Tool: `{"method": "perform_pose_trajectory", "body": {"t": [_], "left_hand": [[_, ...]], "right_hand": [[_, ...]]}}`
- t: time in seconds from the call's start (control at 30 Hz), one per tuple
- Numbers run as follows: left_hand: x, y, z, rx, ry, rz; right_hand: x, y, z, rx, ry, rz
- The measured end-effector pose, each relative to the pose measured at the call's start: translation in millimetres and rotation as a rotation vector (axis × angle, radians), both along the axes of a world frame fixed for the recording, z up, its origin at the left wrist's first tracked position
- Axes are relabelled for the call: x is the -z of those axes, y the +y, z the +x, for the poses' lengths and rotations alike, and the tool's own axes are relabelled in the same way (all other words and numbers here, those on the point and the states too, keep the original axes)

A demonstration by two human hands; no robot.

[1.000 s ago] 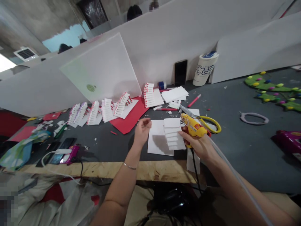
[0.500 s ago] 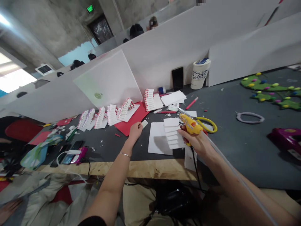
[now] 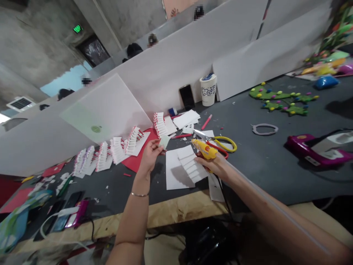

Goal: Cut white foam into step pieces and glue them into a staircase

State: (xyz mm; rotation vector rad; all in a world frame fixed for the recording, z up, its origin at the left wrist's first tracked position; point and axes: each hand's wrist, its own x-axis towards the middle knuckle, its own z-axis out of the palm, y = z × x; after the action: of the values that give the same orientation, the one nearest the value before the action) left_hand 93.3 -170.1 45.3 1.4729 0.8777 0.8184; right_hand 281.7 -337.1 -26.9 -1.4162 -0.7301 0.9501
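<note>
My left hand [image 3: 149, 156] is raised over the red card sheet [image 3: 135, 164], pinching a small pale green foam piece [image 3: 164, 141] in its fingertips. My right hand [image 3: 213, 165] grips a yellow hot glue gun [image 3: 204, 149], its nozzle hidden from this angle. Just below the gun, a white stepped foam strip [image 3: 191, 165] lies on a white sheet [image 3: 173, 173]. Yellow-handled scissors [image 3: 224, 144] rest just beyond the gun. To the left of my left hand stands a row of white stepped pieces with red edges [image 3: 117, 151].
A phone [image 3: 186, 96] and a white paper cup [image 3: 208, 89] stand against a white board [image 3: 165, 77]. Green felt shapes with colored dots [image 3: 278, 99] lie at right, near a magenta case [image 3: 314, 147]. The table's wooden front edge [image 3: 176, 213] runs below my forearms.
The view has rolled and swung, shifting the scene left. My left hand now holds the small pale piece up in its fingertips. My right hand still grips the glue gun.
</note>
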Motion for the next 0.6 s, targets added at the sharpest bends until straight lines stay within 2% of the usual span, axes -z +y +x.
{"method": "perform_pose_trajectory", "body": {"t": [0.17,0.33,0.6], "left_hand": [[11.2,-3,-10,0.028,-0.07,-0.181],[23.0,-18,-16,0.134,-0.126,-0.305],[12.3,-30,-19,0.2,-0.134,-0.383]], "right_hand": [[-5.3,-4,-1,0.004,0.062,-0.032],[-15.1,-8,-2,-0.022,0.088,-0.035],[-6.7,-8,-4,-0.03,0.057,-0.045]]}}
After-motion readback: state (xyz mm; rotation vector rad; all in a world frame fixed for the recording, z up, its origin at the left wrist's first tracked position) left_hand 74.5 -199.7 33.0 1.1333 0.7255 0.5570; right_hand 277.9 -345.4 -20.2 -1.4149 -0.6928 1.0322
